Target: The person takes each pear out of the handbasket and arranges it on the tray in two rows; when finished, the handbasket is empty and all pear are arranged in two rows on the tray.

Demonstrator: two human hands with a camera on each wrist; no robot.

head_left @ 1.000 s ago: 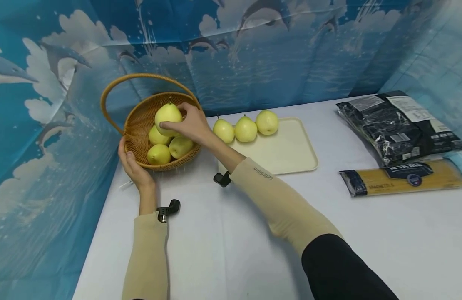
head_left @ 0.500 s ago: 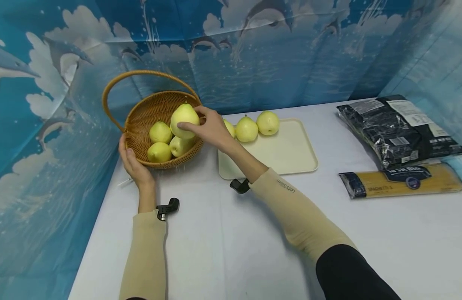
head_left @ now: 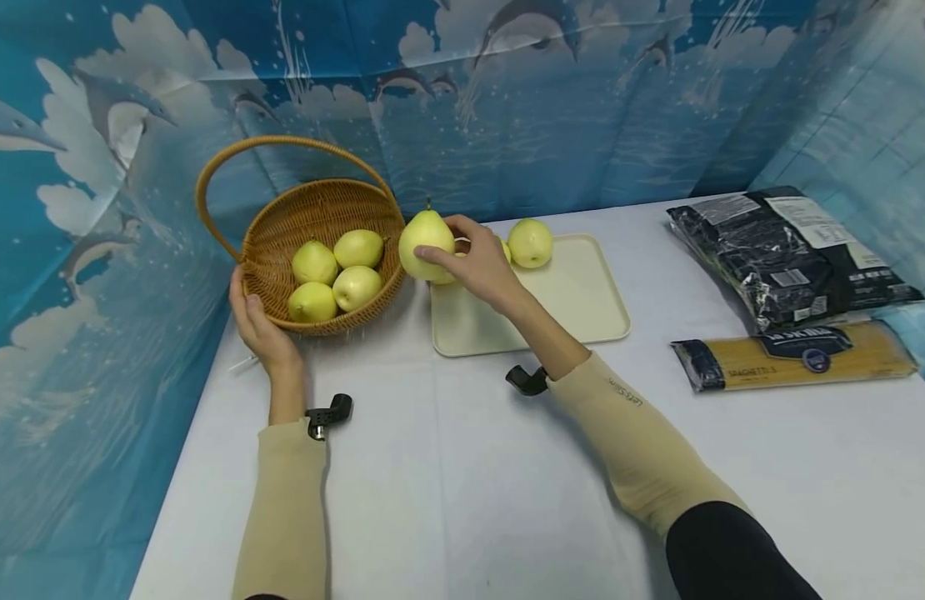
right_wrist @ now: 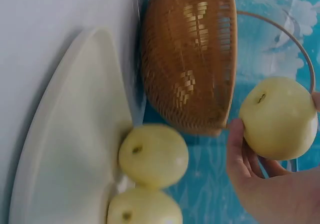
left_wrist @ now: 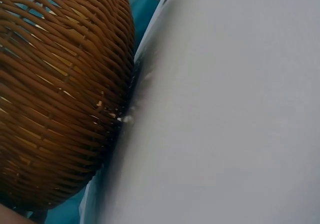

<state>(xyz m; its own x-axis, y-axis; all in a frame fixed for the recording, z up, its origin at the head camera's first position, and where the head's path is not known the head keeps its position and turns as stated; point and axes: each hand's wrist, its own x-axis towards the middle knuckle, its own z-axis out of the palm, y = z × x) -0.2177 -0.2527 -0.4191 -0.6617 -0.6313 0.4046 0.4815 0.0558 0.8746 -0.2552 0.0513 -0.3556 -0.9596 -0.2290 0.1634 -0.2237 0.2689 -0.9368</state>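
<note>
My right hand [head_left: 481, 262] pinches a yellow-green pear [head_left: 427, 242] between thumb and fingers, stem upward. The pear is just right of the wicker basket [head_left: 282, 217] and overlaps the left end of the cream tray [head_left: 567, 300] in the head view. In the right wrist view, the held pear [right_wrist: 277, 118] is raised beside the basket [right_wrist: 190, 59]. My left hand [head_left: 263, 329] rests against the basket's left outer side, fingers extended along the wall. Several pears [head_left: 357, 287] lie inside the basket. The left wrist view shows mainly the basket's woven wall [left_wrist: 60, 94].
On the tray's far side sits a pear [head_left: 530, 242]; others there are mostly behind my right hand, and two show in the right wrist view, one nearer the basket [right_wrist: 154, 155]. A black plastic package [head_left: 792, 258] and a spaghetti pack [head_left: 800, 358] lie at right.
My right hand has moved right with the pear, from over the basket to beyond its right rim. The pears inside the basket are now uncovered. The left hand stays at the basket.
</note>
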